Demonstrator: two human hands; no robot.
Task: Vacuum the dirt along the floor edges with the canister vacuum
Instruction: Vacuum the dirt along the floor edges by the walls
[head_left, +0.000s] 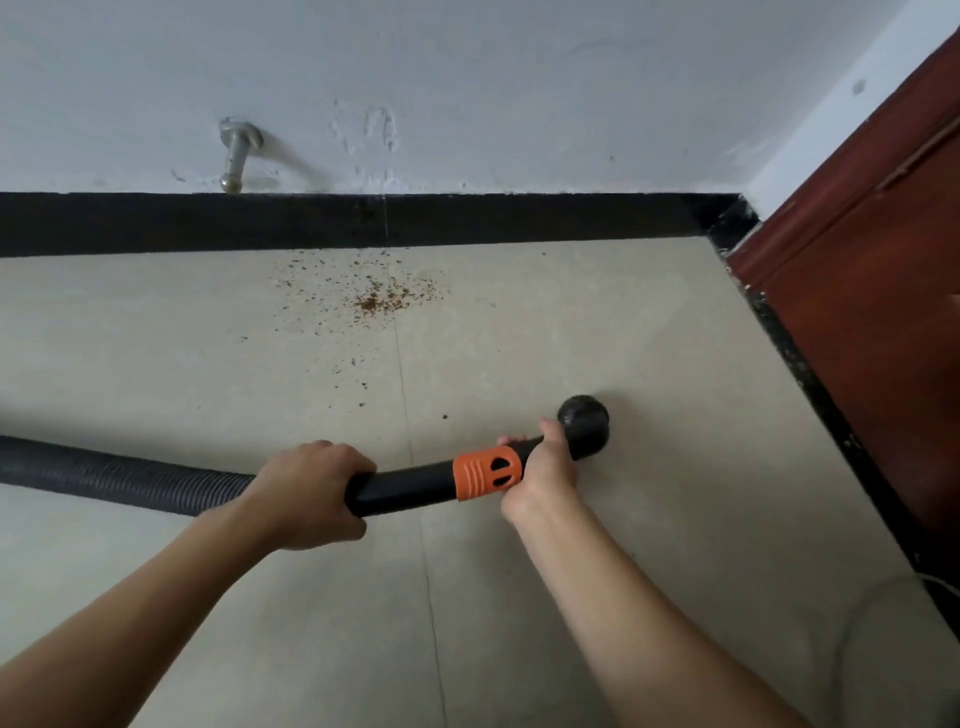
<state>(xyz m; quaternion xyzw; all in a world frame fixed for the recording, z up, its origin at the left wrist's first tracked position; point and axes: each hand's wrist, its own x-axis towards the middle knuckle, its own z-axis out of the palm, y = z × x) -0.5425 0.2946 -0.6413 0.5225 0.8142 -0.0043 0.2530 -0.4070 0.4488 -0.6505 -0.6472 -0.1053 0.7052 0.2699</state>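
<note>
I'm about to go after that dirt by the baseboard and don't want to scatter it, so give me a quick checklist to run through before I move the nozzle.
1. Left hand grips the black tube where the hose joins: ok.
2. Right hand grips the tube past the orange collar: ok.
3. Nozzle over the dirt: not ok; the dirt lies farther off to its left, by the baseboard.
4. Floor between nozzle and dirt free of obstacles: ok.
5. Vacuum running: cannot tell; canister out of view.
</note>
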